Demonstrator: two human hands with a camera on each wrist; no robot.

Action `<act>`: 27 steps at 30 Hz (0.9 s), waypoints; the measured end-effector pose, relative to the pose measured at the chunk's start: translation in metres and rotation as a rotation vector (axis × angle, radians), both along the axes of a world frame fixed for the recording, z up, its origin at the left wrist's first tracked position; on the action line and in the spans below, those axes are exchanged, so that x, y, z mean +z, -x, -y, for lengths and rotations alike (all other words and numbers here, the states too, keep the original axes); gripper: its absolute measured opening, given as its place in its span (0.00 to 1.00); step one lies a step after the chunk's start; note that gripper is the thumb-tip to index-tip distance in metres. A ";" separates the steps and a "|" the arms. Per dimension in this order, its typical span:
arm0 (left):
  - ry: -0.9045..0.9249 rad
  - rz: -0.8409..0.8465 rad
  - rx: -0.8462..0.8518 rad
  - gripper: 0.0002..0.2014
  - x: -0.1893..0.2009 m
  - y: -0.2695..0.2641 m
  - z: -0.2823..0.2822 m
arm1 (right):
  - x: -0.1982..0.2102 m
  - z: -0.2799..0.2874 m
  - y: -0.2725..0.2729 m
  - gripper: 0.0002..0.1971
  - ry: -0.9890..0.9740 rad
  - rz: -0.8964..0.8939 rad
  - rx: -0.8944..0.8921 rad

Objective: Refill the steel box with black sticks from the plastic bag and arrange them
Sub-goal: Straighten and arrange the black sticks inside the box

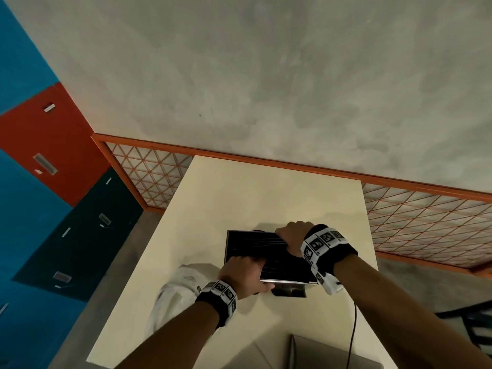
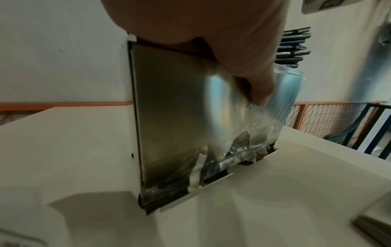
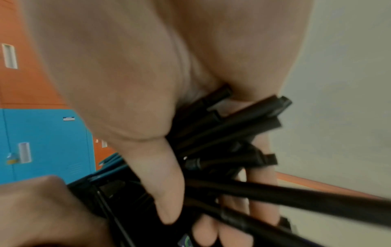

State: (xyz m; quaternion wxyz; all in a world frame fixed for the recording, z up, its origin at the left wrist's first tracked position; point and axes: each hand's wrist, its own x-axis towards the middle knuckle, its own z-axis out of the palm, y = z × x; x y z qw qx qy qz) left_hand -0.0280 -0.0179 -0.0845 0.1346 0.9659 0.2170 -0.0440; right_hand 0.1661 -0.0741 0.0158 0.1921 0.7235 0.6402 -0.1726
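A cream table (image 1: 279,193) stands against a grey wall, and a person works on it with both hands. On it stands the steel box (image 1: 241,250), open at the top and already dark with black sticks (image 1: 255,245), so the refill looks well advanced; what seems left is settling the last handful and squaring the rows. The sticks in the box lie flat, their long axis running side to side from one hand toward the other. The crumpled plastic bag (image 1: 175,288) lies slack on the table just outside the left hand (image 1: 245,275), apparently emptied, though its inside is not visible. That left hand grips the near wall of the box, thumb pressed down the shiny outer face, fingers hooked over the rim. The right hand (image 1: 292,237) sits over the far right corner of the box, fingers and thumb curled round a loose bundle of sticks that fan out past its fingertips (image 3: 206,232), not yet aligned with the rest.
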 end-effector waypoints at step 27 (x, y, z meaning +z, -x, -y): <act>0.032 -0.048 -0.036 0.34 0.011 -0.008 -0.009 | 0.013 0.012 -0.022 0.11 0.195 -0.119 -0.243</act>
